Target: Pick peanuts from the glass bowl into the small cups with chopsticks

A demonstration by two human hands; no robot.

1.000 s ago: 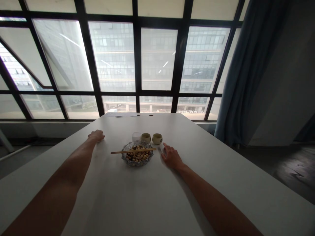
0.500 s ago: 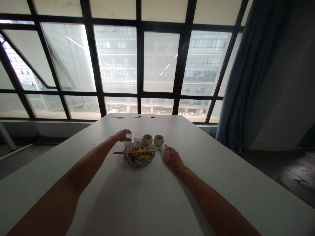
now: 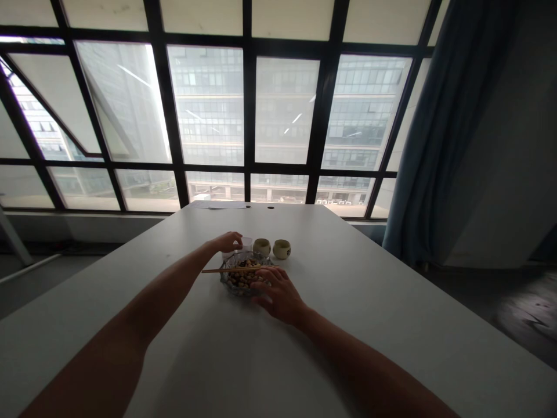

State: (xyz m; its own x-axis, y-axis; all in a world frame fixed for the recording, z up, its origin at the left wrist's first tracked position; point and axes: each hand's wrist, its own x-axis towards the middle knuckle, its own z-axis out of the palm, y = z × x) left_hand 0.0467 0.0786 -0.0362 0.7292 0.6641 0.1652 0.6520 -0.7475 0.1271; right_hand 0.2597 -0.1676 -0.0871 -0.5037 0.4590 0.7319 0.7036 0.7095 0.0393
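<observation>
A glass bowl [image 3: 224, 281] with a wavy rim holds what look like nuts in shells [image 3: 243, 280]. Across its top lie wooden chopsticks [image 3: 226, 269], their right end partly behind my right hand. My right hand [image 3: 281, 295] hovers at the bowl's right side, fingers spread and holding nothing. Behind the bowl, my left hand [image 3: 227, 240] is bent over a white translucent cup [image 3: 228, 254], mostly hidden under it. Its thumb and fingers are apart, with the fingertips close to a second translucent cup [image 3: 246, 242]; whether they touch it is unclear.
Two small olive-green teacups [image 3: 261, 247] stand in a row right of the translucent cups. All sit on a long white table [image 3: 348, 278]. Paper sheets [image 3: 220, 205] lie at its far end, before a large window. A blue curtain [image 3: 418, 174] hangs at the right.
My right hand has moved left from beside the right teacup to over the bowl's right edge. My left hand has shifted slightly right, from the left translucent cup toward the second.
</observation>
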